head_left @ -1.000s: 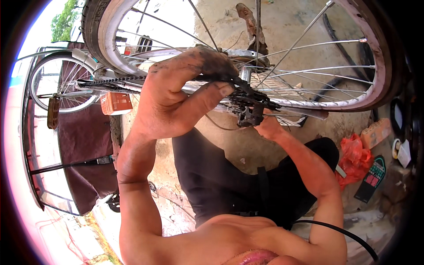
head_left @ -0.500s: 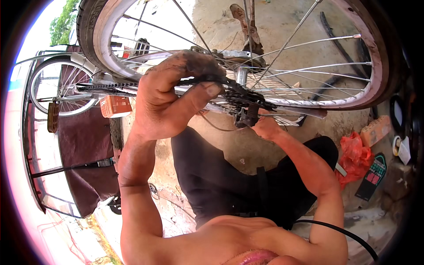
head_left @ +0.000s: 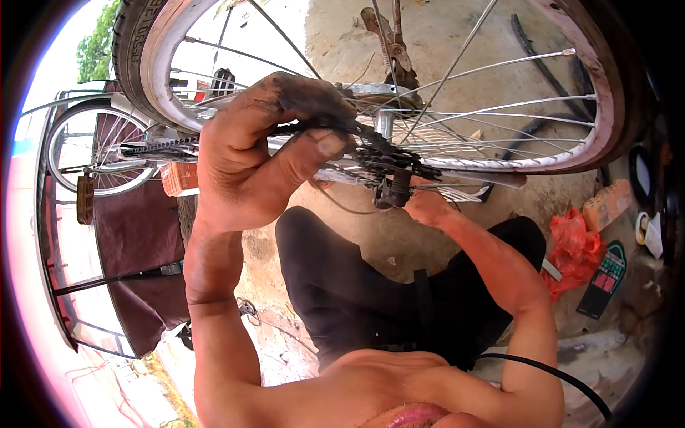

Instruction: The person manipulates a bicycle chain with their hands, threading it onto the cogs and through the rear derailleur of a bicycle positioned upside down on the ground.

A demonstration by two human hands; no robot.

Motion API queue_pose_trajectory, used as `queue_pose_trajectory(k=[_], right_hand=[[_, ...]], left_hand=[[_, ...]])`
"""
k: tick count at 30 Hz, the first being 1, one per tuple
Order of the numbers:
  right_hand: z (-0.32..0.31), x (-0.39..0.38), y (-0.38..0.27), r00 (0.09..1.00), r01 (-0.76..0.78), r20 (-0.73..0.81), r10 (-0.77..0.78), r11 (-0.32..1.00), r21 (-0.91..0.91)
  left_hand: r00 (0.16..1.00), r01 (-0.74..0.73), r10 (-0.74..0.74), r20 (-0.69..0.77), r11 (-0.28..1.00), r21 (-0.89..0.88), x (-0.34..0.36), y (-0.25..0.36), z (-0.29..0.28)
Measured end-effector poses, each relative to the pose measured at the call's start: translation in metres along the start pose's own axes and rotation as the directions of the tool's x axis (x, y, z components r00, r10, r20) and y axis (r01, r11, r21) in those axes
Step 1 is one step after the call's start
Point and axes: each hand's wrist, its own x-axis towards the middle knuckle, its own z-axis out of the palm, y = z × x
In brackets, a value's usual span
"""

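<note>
A bicycle's spoked rear wheel (head_left: 609,107) fills the upper part of the view. My left hand (head_left: 246,167), its fingers blackened with grease, pinches the black bicycle chain (head_left: 303,128) between thumb and fingers, left of the rear sprockets (head_left: 399,160). Leftward, the chain runs on toward the pedal (head_left: 85,197). Below the sprockets hangs the rear derailleur (head_left: 392,190). My right hand (head_left: 429,207) is closed against the derailleur's right side, with its fingertips partly hidden behind it. A thin cable (head_left: 342,207) loops beneath the chain.
At right lie a red plastic bag (head_left: 573,250), a brick (head_left: 606,207) and a dark green-edged card (head_left: 603,282). Black tubing (head_left: 531,53) rests on the concrete beyond the wheel. Another brick (head_left: 178,178) and a maroon-covered frame (head_left: 139,235) are at left.
My left hand has moved slightly left, still pinching the chain. The wheel and sprockets have shifted slightly left in view. My right hand stays at the derailleur.
</note>
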Motion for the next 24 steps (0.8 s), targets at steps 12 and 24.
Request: queue_pose_trajectory(k=[12,24], right_hand=[[0.003,0.005,0.007,0.972,0.217,-0.054,-0.228,0.963,-0.161],[-0.012,-0.015,-0.04,1.0,-0.011,0.027,0.006,0.977,0.212]], left_hand=[[0.996,-0.06,0.062,0.062,0.998,-0.032,0.002,-0.009,0.003],[0.998,0.006,0.0,0.07,0.997,-0.074,0.004,-0.012,0.003]])
